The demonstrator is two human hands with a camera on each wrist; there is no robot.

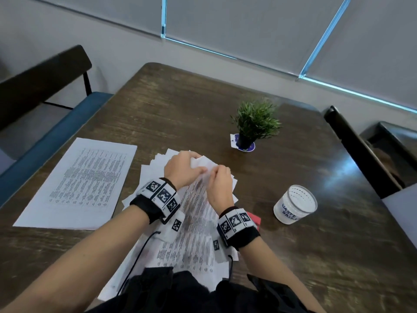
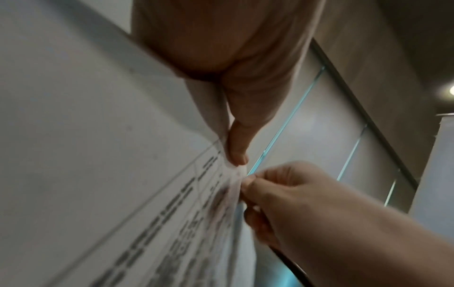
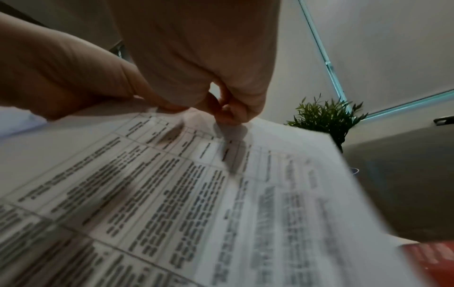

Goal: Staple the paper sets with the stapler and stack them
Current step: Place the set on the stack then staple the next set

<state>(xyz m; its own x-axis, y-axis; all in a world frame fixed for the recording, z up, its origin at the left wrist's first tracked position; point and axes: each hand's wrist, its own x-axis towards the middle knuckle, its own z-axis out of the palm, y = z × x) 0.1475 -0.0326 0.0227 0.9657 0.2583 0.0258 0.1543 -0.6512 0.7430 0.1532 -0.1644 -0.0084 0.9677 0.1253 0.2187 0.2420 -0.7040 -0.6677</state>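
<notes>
On the table (image 1: pixel 180 105), a flat sheet (image 1: pixel 83 181) lies to your left. A messy pile of papers (image 1: pixel 191 240) sits right in front of you, and both your hands are over its far end. The little plant (image 1: pixel 255 123) stands behind the pile, to the right. The cup (image 1: pixel 295 203) stands right of the pile.

White printed sheets (image 1: pixel 79 181) carry dark tabular text; tabletop (image 1: pixel 180 105) dark brown woodgrain; potted plant (image 1: pixel 255 119) green; red item (image 1: pixel 255 219), possibly the stapler.
</notes>
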